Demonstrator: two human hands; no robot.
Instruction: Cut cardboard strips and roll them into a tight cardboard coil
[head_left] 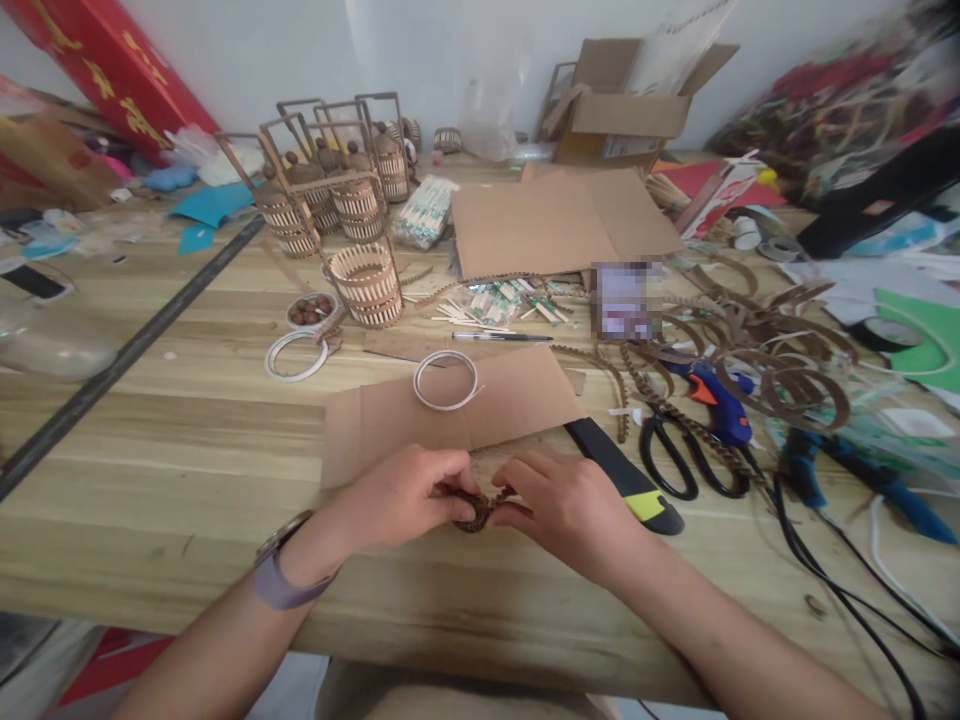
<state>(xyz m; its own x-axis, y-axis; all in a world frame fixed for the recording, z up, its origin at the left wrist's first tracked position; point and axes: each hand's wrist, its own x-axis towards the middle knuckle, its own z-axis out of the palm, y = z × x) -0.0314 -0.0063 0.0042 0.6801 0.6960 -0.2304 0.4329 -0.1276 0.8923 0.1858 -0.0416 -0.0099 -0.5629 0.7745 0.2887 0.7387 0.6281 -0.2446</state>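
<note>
Near the table's front edge, my left hand (pixel 420 492) pinches a small dark brown coil (pixel 471 512) of narrow strip between thumb and fingers. Just right of it, my right hand (pixel 559 505) has thumb and fingers closed on the strip's end, which leads out of the coil. Behind my hands lies a flat cardboard piece (pixel 397 415) with a white tape ring (pixel 445 381) on it. A cutter with a black and yellow handle (pixel 611 465) lies beside my right hand.
Scissors (pixel 667 460), a blue glue gun (pixel 720 405) and brown strip loops (pixel 795 370) lie right. Woven baskets (pixel 367 285), a bowl of brown balls (pixel 311 312) and a cardboard sheet (pixel 555 225) stand or lie farther back. A dark metal bar (pixel 150 325) crosses the left.
</note>
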